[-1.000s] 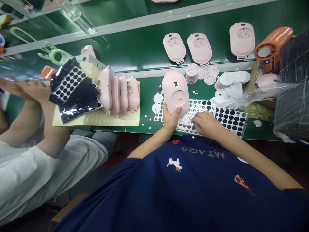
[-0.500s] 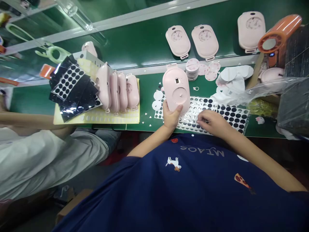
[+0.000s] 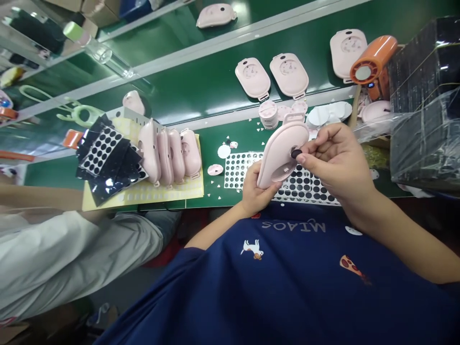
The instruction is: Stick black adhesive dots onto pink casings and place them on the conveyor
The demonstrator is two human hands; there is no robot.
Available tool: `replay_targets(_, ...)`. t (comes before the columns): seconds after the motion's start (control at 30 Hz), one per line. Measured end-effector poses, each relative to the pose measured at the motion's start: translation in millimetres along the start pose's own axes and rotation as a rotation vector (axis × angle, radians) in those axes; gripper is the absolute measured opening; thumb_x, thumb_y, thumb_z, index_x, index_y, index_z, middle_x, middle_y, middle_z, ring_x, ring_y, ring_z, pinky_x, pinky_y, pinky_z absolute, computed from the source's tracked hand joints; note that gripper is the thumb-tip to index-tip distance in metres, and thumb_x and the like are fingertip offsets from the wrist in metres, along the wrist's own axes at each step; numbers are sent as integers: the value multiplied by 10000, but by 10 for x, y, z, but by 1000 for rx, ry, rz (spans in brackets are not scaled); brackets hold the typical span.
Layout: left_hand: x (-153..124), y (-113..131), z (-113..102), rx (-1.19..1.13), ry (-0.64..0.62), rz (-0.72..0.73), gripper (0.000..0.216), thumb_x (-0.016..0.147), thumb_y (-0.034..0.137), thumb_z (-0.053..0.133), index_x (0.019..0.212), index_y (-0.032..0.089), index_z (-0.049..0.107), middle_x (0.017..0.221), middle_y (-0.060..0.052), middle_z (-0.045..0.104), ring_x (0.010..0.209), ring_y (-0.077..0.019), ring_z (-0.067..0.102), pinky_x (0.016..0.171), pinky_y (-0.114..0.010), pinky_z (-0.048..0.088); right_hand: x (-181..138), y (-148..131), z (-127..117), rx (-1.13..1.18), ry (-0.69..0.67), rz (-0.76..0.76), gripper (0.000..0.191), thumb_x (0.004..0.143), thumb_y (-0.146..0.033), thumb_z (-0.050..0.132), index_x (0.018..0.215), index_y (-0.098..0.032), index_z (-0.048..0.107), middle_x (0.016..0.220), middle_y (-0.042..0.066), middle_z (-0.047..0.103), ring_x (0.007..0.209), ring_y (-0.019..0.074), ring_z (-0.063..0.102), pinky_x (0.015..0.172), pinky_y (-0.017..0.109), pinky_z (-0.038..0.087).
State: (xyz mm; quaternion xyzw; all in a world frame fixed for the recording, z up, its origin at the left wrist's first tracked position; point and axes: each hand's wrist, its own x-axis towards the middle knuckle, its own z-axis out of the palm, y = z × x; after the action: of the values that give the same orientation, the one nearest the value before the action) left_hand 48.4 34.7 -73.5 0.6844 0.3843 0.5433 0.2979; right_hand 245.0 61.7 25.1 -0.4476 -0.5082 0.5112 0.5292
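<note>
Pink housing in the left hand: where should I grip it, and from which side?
Take the pink housing by its tab end, coming from the far side, probably. The left hand cradles the lower end and the right hand pinches a black dot at its face, leaving the tab free.

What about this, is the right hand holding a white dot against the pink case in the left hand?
The dot is black, not white: the head view shows the right hand holding it against the pink case in the left hand.
</note>
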Motion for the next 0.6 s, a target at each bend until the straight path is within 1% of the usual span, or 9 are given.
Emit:
replay_targets(0.13,-31,20,5,-33,-12,-23,520,882,383,756,1330,279,513,1208,-54,612,1100,-218,633,964,-392,523,-24,-20,-10,-40,-3,21,426,735,-305,829,870,-279,426,801,-42,601,724,138,651,699,309,601)
replay_targets(0.23,-25,33,9,-49,-22,-11,520,886,380,751,1330,280,498,1227,-59,608,1132,-227,629,987,-413,522,-30,-34,1,-59,14,14,426,732,-285,823,867,-277,419,784,-48,596,725,138,653,710,312,610)
replay_targets(0.37,-6,31,11,-20,-27,25,529,884,382,750,1337,272,499,1228,-66,617,1128,-230,633,981,-418,528,-23,-28,3,-67,-3,28,419,740,-271,813,877,-274,417,767,-54,575,744,142,660,726,322,618)
replay_targets(0.47,-4,13,6,8,-41,65,539,882,378,747,1347,265,500,1231,-77,633,1120,-237,642,968,-423,534,-19,-24,-8,-67,-16,56,406,742,-250,805,892,-274,428,755,-60,549,737,140,658,704,313,614)
replay_targets(0.6,-5,-14,-12,41,-70,69,515,883,380,737,1334,233,538,1228,-120,654,1147,-280,646,969,-472,538,-7,-51,-25,-66,-32,89,409,737,-232,811,897,-270,436,738,-67,532,708,129,652,650,278,600)
